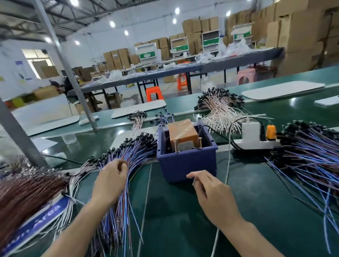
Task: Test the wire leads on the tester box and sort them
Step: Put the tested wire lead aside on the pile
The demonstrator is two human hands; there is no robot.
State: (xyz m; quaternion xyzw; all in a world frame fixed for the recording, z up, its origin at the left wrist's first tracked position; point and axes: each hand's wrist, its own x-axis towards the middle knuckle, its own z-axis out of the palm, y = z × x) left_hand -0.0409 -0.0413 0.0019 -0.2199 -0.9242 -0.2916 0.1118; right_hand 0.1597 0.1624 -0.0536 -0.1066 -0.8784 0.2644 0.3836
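The tester box point(187, 163) is a blue plastic bin in the middle of the green bench, holding an orange unit point(182, 135) with two upright brass posts. My left hand point(111, 177) lies on a fanned pile of blue and purple wire leads point(118, 208) left of the box, and its fingertips pinch some of them. My right hand point(211, 193) hovers just in front of the box with loosely curled fingers and holds nothing. A second large pile of blue leads point(316, 170) spreads out at the right.
Brown leads point(18, 195) lie at the far left over a blue sign. White and pink leads point(221, 108) sit behind the box. A white power strip point(253, 140) with an orange plug stands to its right, a phone point(333, 100) farther back. A grey post point(5, 117) rises left.
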